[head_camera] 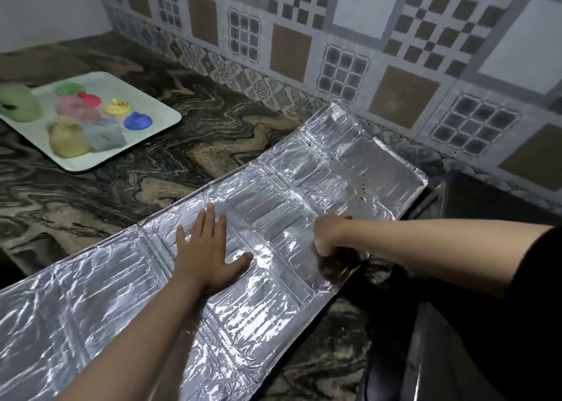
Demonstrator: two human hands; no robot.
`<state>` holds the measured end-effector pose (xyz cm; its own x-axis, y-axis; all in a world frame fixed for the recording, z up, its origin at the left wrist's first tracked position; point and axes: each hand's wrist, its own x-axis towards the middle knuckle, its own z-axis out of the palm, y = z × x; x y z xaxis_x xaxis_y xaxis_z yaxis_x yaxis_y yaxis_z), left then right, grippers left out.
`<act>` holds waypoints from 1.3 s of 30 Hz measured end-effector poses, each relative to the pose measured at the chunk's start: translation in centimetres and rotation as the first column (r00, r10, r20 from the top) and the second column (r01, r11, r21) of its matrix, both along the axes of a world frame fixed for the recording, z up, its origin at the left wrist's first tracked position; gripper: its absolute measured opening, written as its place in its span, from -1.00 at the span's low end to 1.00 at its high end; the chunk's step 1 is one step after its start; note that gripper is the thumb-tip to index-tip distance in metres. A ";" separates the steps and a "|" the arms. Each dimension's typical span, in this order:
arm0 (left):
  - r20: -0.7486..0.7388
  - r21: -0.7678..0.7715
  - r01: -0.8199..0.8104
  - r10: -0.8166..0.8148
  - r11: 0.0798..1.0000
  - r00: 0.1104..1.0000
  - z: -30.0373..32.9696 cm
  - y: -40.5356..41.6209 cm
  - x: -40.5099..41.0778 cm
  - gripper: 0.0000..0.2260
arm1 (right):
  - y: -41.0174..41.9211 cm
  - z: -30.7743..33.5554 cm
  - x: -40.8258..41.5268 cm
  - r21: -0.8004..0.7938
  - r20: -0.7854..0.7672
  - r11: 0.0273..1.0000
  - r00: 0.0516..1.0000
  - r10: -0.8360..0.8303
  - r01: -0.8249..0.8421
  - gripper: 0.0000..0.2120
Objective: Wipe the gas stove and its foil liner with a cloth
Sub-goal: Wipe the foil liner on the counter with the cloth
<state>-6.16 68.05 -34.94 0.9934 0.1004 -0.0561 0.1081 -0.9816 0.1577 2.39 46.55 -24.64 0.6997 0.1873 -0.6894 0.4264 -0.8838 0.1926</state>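
One long, embossed silver foil liner (273, 194) lies diagonally across the marbled stone worktop (127, 169), its right end near the tiled wall. It looks thin, light and easily creased, so it is best pinned flat, not pinched. The left hand (209, 248) presses it open-palmed. The right hand (331, 236) is clenched around a dark blurred cloth (343, 261) at the liner's near edge.

cloth (334, 264) blurred under R hand (330, 236) | foil liner (273, 194) cut off btm-left
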 end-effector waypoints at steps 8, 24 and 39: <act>-0.005 0.014 -0.002 0.002 1.000 1.000 -0.1 0.0 0.1 0.02 | 1.7 -1.7 -3.8 0.149 0.113 0.979 0.986 0.121 -0.138 -0.73; 0.025 -0.024 0.011 -0.011 1.000 1.000 -0.3 0.2 0.1 -0.01 | 3.1 1.7 3.8 0.524 0.343 0.852 0.912 -0.226 0.014 -0.92; 0.018 -0.021 0.005 -0.004 1.000 1.000 -0.3 0.1 0.1 0.02 | 5.2 -1.9 -5.1 0.350 0.283 0.820 0.886 0.369 -0.453 -0.76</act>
